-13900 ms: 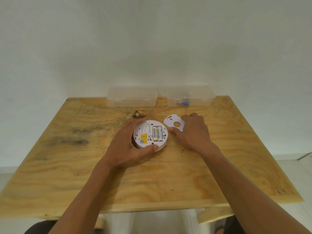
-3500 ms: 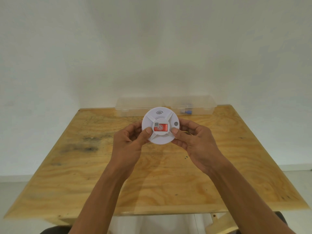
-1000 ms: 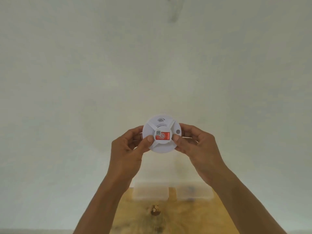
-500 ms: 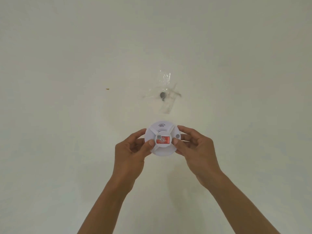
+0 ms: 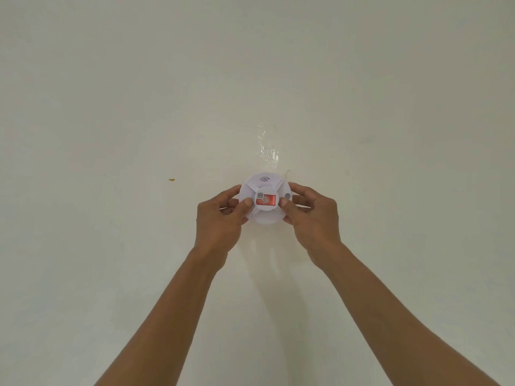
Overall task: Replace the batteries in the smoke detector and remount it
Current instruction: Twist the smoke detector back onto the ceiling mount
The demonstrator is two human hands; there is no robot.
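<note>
The round white smoke detector (image 5: 264,200), with a red label at its centre and a small grey button on its right, is held up against the white wall. My left hand (image 5: 220,215) grips its left rim and my right hand (image 5: 312,215) grips its right rim, thumbs on the front. The detector covers the spot where the wall screw was; clear tape (image 5: 268,151) sticks out on the wall just above it. Whether the detector hangs on the screw I cannot tell.
Plain white wall (image 5: 111,107) fills the view. A tiny yellow speck (image 5: 171,179) marks the wall to the left of my hands.
Both hands have raised the detector up the wall, over the screw that was visible above it half a second ago. The table and plastic boxes have dropped out of view.
</note>
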